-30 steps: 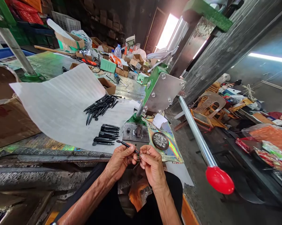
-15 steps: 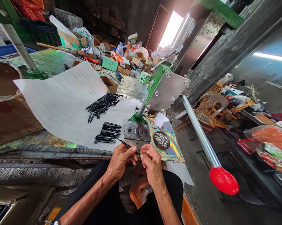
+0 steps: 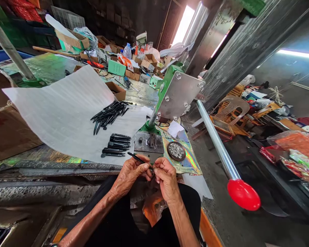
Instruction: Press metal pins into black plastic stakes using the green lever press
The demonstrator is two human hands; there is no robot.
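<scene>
A slim black pen-shaped piece [image 3: 136, 157] is pinched in my left hand [image 3: 131, 173], its pointed end sticking out to the left. My right hand [image 3: 166, 176] is closed at the other end of the piece, thumb against fingers; what sits between those fingertips is too small to make out. Just beyond my hands lies the steel base plate [image 3: 148, 143] of a green hand press [image 3: 167, 82]. A round dish [image 3: 169, 155] of small silvery pins stands right of the plate. To the left, similar black pieces lie in neat rows [image 3: 117, 145] and in a loose pile [image 3: 109, 115].
White sheeting [image 3: 64, 103] covers the bench at left, beside a cardboard box [image 3: 13, 130]. The press lever with its red knob [image 3: 244, 194] reaches out at right. Small boxes, a green control unit [image 3: 116, 68] and a bottle [image 3: 127, 51] crowd the back.
The pen-shaped piece has tilted slightly, and more of its left end shows. Both hands stay close together at nearly the same spot. The whole view has shifted a little.
</scene>
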